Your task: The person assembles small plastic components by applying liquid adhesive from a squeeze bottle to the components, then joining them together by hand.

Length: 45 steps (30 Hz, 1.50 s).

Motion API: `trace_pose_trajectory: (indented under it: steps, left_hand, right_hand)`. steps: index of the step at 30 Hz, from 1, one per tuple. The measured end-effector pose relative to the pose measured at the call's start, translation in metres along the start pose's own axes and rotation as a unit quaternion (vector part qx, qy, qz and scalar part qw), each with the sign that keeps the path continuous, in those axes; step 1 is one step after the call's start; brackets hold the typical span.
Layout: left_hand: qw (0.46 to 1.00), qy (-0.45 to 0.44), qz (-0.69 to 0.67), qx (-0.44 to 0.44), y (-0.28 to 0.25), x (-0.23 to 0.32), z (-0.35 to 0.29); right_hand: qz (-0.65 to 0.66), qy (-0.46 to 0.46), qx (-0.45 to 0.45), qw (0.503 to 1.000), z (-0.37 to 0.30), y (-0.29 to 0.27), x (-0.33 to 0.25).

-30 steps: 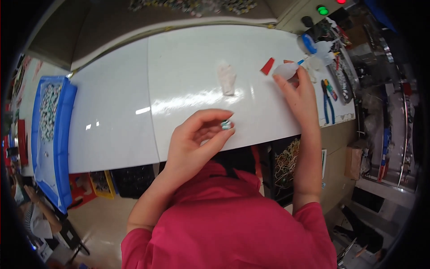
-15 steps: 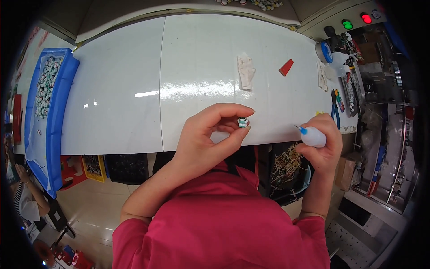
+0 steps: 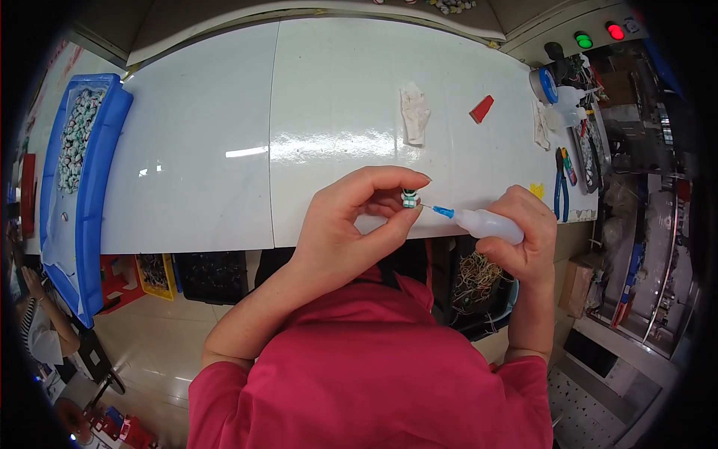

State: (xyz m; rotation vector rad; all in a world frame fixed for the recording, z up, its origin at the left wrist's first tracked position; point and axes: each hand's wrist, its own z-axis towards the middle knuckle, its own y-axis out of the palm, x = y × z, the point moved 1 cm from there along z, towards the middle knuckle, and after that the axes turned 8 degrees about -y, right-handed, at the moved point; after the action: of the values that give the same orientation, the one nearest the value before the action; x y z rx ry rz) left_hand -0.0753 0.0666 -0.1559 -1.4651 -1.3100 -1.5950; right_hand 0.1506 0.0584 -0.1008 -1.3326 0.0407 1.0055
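Left hand (image 3: 351, 224) pinches a small green-and-white part (image 3: 410, 198) at the near edge of the white table (image 3: 224, 112); right hand (image 3: 527, 236) grips a squeeze bottle (image 3: 486, 223), blue needle tip just beside the part. Beyond: wide bare tabletop, white rag (image 3: 413, 112), red wedge (image 3: 482, 109); blue tray (image 3: 86, 179) far left.

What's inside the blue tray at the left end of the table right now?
The blue tray holds a dense batch of small green-and-white parts at its far end. Its near end shows pale bare floor with a stray piece or two. Whatever lies beneath the pile is covered.
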Motion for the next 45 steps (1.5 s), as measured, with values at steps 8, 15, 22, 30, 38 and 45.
trace_pose_trajectory:
  steps: [8, 15, 22, 30, 38, 45]
  left_hand:
    - [1.0, 0.003, 0.02, 0.001, -0.002, -0.002, 0.0]
    - [0.999, -0.02, 0.031, -0.02, -0.003, 0.002, 0.0]
    - [0.999, -0.026, 0.018, -0.013, -0.003, 0.004, -0.002]
    - [1.0, -0.012, -0.004, -0.003, 0.005, 0.005, 0.0]
    - [0.997, -0.015, 0.055, -0.047, 0.006, 0.007, 0.003]
    - [0.996, 0.013, 0.078, -0.037, 0.009, 0.0, 0.007]
  right_hand:
    - [-0.005, 0.002, -0.004, 1.0, 0.003, 0.003, 0.0]
    - [-0.069, -0.016, -0.026, 0.997, 0.006, -0.004, -0.008]
    - [0.06, 0.025, 0.015, 0.998, -0.006, -0.003, 0.009]
    - [0.031, 0.223, 0.154, 0.962, 0.017, -0.009, 0.068]
    - [-0.079, 0.119, 0.265, 0.954, -0.01, -0.004, 0.034]
    - [0.15, -0.022, 0.082, 0.985, 0.012, 0.045, 0.004]
